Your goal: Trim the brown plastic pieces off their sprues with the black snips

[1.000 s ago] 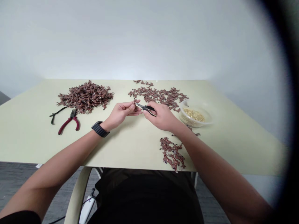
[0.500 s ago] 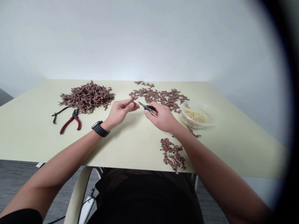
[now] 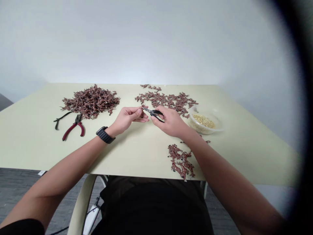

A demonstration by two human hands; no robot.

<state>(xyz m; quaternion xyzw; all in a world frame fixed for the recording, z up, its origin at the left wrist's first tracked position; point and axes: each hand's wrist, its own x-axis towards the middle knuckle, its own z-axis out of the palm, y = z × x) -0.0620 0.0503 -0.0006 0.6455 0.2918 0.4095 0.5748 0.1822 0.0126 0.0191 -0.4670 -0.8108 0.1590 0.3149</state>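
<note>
The left hand [image 3: 127,119], a black banded watch [image 3: 105,135] on its wrist, pinches a small, glossy, reddish-brown animal-shaped figure [image 3: 142,113] between thumb and fingers, raised above the pale yellow-green bench [image 3: 137,150]. That grip is narrow, closed on the figure. The right hand [image 3: 170,121] has its grip wrapped around slim, black-handled metal pliers [image 3: 158,112], their pointed tips at the figure's upper end; whether they bite on anything is too small to tell.

The figure looks light and probably stiff, its smooth surface perhaps a little slippery, its thin limbs likely the weakest parts. The thicker body seems the best place to take hold, leaving the end by the tips free. The pliers should sit firmly when held well back on the handles.

A heaped reddish-brown pile of similar figures [image 3: 90,102] lies beyond the left wrist, near red-handled pliers [image 3: 73,129]. A flatter reddish-brown spread [image 3: 170,101] lies beyond the hands, and a small reddish-brown cluster [image 3: 181,160] beside the right forearm. Near the right hand stands a clear, round plastic bowl [image 3: 218,123] with tiny gold-coloured pieces [image 3: 204,120] inside
</note>
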